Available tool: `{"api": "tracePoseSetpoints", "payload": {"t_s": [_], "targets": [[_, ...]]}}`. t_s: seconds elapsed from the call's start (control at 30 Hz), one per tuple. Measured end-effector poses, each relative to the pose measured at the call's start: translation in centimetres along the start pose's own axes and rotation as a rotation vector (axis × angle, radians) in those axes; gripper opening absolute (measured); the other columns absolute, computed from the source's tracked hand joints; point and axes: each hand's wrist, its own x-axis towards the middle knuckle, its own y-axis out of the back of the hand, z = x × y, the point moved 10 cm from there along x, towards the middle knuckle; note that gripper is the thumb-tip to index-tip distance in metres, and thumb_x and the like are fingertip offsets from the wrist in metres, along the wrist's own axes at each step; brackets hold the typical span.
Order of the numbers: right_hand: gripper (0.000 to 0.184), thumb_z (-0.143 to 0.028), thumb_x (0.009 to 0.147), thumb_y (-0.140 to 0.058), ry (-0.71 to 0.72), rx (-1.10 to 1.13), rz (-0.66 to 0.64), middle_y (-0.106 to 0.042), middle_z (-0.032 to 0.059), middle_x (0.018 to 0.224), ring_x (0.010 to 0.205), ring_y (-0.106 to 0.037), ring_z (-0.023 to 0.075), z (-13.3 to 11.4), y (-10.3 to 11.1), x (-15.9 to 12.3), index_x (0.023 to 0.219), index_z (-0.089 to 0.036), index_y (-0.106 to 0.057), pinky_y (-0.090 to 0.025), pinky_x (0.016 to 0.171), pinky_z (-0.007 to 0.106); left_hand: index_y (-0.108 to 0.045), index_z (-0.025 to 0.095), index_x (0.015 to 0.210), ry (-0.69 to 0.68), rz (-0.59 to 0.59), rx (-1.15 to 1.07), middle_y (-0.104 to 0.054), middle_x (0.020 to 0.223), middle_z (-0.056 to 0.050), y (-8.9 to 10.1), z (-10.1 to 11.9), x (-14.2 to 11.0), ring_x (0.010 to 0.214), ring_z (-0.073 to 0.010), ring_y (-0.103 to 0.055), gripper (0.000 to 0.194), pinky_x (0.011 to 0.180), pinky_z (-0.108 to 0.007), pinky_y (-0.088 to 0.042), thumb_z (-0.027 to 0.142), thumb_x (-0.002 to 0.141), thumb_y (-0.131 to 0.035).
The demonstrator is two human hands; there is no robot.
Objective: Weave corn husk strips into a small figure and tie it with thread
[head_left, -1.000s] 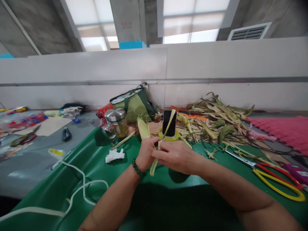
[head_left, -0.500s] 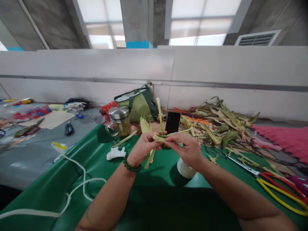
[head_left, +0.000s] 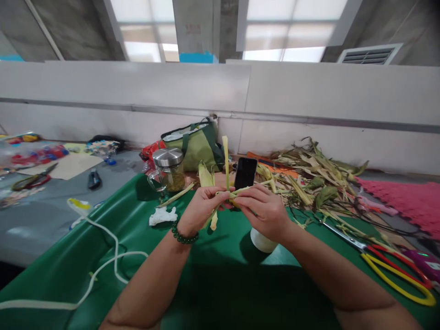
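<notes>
Pale green corn husk strips (head_left: 226, 158) cross between my hands, one standing upright and others hanging below. My left hand (head_left: 205, 201), with a dark green bead bracelet at the wrist, pinches the strips where they cross. From the other side, my right hand (head_left: 266, 208) grips a strip between thumb and fingers, close to the left fingertips. The exact crossing is partly hidden by my fingers. Just behind stands a dark phone (head_left: 245, 172), leaning upright. Below my right hand is a white round object (head_left: 263, 241), partly covered by the hand.
A heap of dried husks (head_left: 319, 169) lies at the back right. Large scissors (head_left: 360, 247) with red and yellow handles rest at right. A lidded glass mug (head_left: 170, 174), a green bag (head_left: 199, 149) and crumpled white tissue (head_left: 162, 216) are at left. A white cord (head_left: 113, 240) loops across the green cover.
The strip that looped broadly between my hands now lies flatter, folded in at the crossing. My right fingers have curled closer around it. The view has shifted slightly.
</notes>
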Motion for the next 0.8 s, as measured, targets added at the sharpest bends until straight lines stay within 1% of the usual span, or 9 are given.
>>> {"api": "tracePoseSetpoints", "payload": {"t_s": [0.13, 0.23, 0.3, 0.4, 0.53, 0.6, 0.67, 0.73, 0.8], "targets": [[0.015, -0.007, 0.086, -0.054, 0.126, -0.129, -0.029, -0.071, 0.0089, 0.086, 0.079, -0.062, 0.0192, -1.4, -0.4, 0.0, 0.088, -0.013, -0.067, -0.054, 0.071, 0.031, -0.077, 0.013, 0.085, 0.034, 0.013, -0.101, -0.071, 0.067, -0.005, 0.2, -0.3, 0.1, 0.06, -0.01, -0.059, 0.039, 0.051, -0.016, -0.042, 0.041, 0.058, -0.081], [0.021, -0.007, 0.088, -0.049, 0.143, -0.14, -0.006, -0.071, 0.0083, 0.086, 0.077, -0.061, 0.0176, -1.5, -0.5, -0.4, 0.1, -0.014, -0.065, -0.053, 0.07, 0.031, -0.076, 0.013, 0.088, 0.044, 0.02, -0.12, -0.071, 0.07, -0.006, 0.2, -0.5, 0.1, 0.056, -0.0083, -0.056, 0.04, 0.05, -0.017, -0.042, 0.039, 0.058, -0.082], [0.023, -0.007, 0.089, -0.047, 0.127, -0.128, -0.007, -0.071, 0.0081, 0.085, 0.075, -0.061, 0.0174, -1.2, -0.7, -0.5, 0.102, -0.015, -0.064, -0.053, 0.069, 0.031, -0.076, 0.014, 0.091, 0.006, 0.001, -0.115, -0.072, 0.075, -0.006, 0.0, -0.2, 0.0, 0.055, -0.007, -0.053, 0.04, 0.048, -0.016, -0.04, 0.036, 0.059, -0.082], [0.022, -0.006, 0.088, -0.048, 0.098, -0.102, 0.013, -0.07, 0.0082, 0.086, 0.077, -0.061, 0.0178, -0.9, -0.4, -0.6, 0.097, -0.016, -0.066, -0.053, 0.071, 0.032, -0.076, 0.015, 0.094, -0.053, -0.022, -0.111, -0.073, 0.081, -0.007, -0.3, 0.2, 0.0, 0.056, -0.0069, -0.052, 0.039, 0.048, -0.016, -0.039, 0.031, 0.06, -0.082], [0.022, -0.011, 0.089, -0.049, -0.022, -0.106, 0.057, -0.066, 0.0067, 0.082, 0.076, -0.061, 0.0152, 0.3, 0.5, -0.3, 0.089, -0.019, -0.07, -0.053, 0.068, 0.027, -0.077, 0.014, 0.093, -0.036, -0.013, -0.071, -0.072, 0.073, -0.005, -0.5, 0.2, -0.2, 0.052, -0.0072, -0.05, 0.039, 0.048, -0.019, -0.041, 0.031, 0.058, -0.082], [0.021, -0.012, 0.089, -0.052, -0.032, -0.128, 0.049, -0.065, 0.0054, 0.078, 0.072, -0.059, 0.0142, 0.4, 0.7, -0.1, 0.085, -0.02, -0.07, -0.051, 0.064, 0.026, -0.077, 0.014, 0.092, -0.012, -0.01, -0.036, -0.071, 0.068, -0.005, -0.5, 0.2, -0.3, 0.054, -0.0094, -0.054, 0.038, 0.049, -0.02, -0.042, 0.032, 0.058, -0.081], [0.018, -0.01, 0.086, -0.055, -0.002, -0.158, 0.046, -0.066, 0.0049, 0.077, 0.072, -0.056, 0.015, 0.1, 0.9, 0.1, 0.084, -0.019, -0.07, -0.049, 0.066, 0.027, -0.077, 0.015, 0.09, 0.021, -0.001, -0.024, -0.072, 0.07, -0.006, -0.4, -0.1, -0.3, 0.061, -0.0124, -0.059, 0.037, 0.051, -0.02, -0.044, 0.034, 0.059, -0.081], [0.015, -0.01, 0.085, -0.058, 0.045, -0.207, 0.049, -0.067, 0.0056, 0.08, 0.077, -0.054, 0.0174, -0.7, 1.0, 0.2, 0.086, -0.019, -0.069, -0.047, 0.071, 0.031, -0.077, 0.015, 0.089, 0.048, 0.002, -0.062, -0.073, 0.076, -0.008, -0.4, -0.4, -0.3, 0.066, -0.014, -0.062, 0.038, 0.056, -0.02, -0.046, 0.037, 0.058, -0.081], [0.014, -0.011, 0.085, -0.059, 0.128, -0.273, 0.016, -0.066, 0.0048, 0.082, 0.081, -0.053, 0.0183, -2.0, 0.3, 0.2, 0.09, -0.02, -0.068, -0.044, 0.073, 0.032, -0.077, 0.014, 0.089, 0.052, -0.007, -0.131, -0.073, 0.079, -0.008, -0.5, -0.7, -0.1, 0.069, -0.0143, -0.063, 0.04, 0.062, -0.021, -0.048, 0.037, 0.057, -0.082]]}}
